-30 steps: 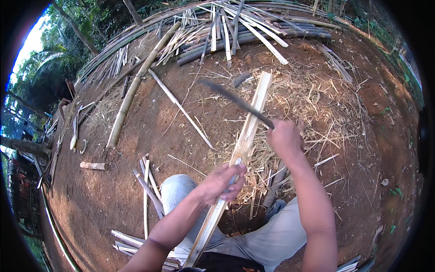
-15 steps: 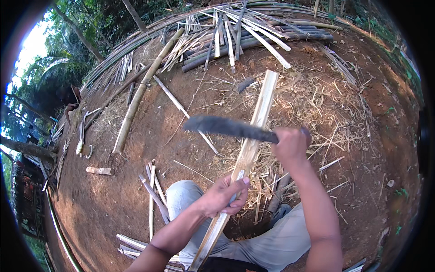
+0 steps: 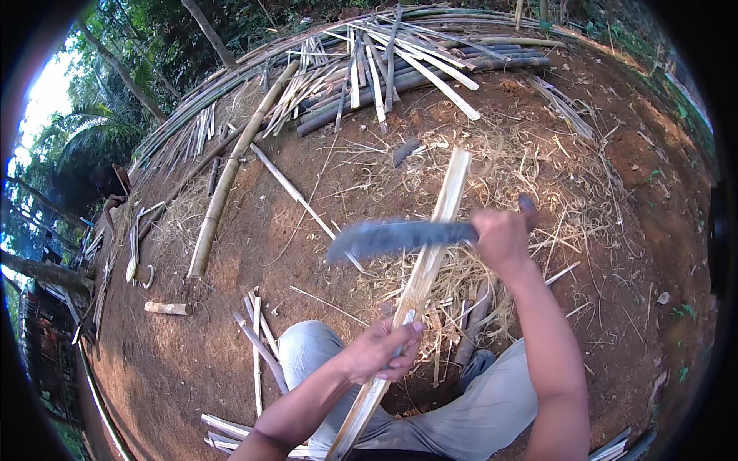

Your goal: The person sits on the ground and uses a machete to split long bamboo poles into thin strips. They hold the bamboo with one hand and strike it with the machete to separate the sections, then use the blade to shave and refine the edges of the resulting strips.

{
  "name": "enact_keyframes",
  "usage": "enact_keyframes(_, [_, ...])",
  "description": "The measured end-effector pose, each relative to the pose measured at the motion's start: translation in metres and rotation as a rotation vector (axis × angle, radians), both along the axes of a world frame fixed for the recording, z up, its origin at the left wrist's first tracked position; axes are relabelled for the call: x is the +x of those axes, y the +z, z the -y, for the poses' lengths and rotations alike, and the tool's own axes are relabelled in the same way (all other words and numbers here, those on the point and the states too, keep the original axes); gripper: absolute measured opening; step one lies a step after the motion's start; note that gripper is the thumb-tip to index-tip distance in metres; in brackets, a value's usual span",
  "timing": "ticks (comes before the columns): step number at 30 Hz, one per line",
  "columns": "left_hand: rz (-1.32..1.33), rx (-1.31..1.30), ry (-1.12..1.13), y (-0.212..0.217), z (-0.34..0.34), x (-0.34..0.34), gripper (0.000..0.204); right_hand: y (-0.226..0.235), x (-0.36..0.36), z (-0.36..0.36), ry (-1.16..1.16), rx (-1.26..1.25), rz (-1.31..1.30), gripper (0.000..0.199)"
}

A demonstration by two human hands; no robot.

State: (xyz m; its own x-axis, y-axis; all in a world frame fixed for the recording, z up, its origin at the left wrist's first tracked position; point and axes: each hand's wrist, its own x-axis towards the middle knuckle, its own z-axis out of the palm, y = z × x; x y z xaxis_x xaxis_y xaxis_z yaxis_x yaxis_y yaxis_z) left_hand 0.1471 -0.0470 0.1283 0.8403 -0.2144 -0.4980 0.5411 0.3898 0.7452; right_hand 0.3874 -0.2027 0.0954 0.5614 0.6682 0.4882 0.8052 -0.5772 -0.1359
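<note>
My left hand [image 3: 383, 349] is wrapped round a long split bamboo strip [image 3: 432, 257], which slants from my lap up and away to the right, its pale inner face showing. In my right hand [image 3: 503, 240] is the handle of a machete [image 3: 396, 237]. Its dark, broad blade points left and lies across the upper part of the strip, somewhat smeared by motion. Whether the edge touches the bamboo I cannot tell. My knees, in light grey trousers [image 3: 307, 349], are either side of the strip's lower end.
Curly shavings [image 3: 530, 165] cover the ground beyond the strip. A bamboo pole [image 3: 223, 184] lies on the left, near a short cut piece [image 3: 167, 308]. Split strips [image 3: 257, 346] lie beside my left knee, and a large bamboo pile [image 3: 384, 69] stretches across the back. Another person [image 3: 115, 188] is at far left.
The machete blade has shifted slightly right and down across the strip, its handle tilting. The strip's far end sits a little lower in view. My left hand keeps its hold.
</note>
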Motion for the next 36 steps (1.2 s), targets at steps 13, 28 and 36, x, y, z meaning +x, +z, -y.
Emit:
enact_keyframes(13, [0.071, 0.050, 0.080, 0.008, -0.031, 0.021, 0.029, 0.031, -0.044, -0.007, -0.119, 0.124, -0.547, 0.010])
enact_keyframes(28, [0.140, 0.504, 0.001, 0.003, 0.006, 0.005, 0.038, 0.013, -0.038, -0.025, -0.186, 0.112, -0.169, 0.004])
enact_keyframes(36, [0.028, 0.055, 0.141, -0.003, -0.028, 0.000, 0.035, -0.025, 0.057, 0.053, -0.703, 0.645, -0.801, 0.012])
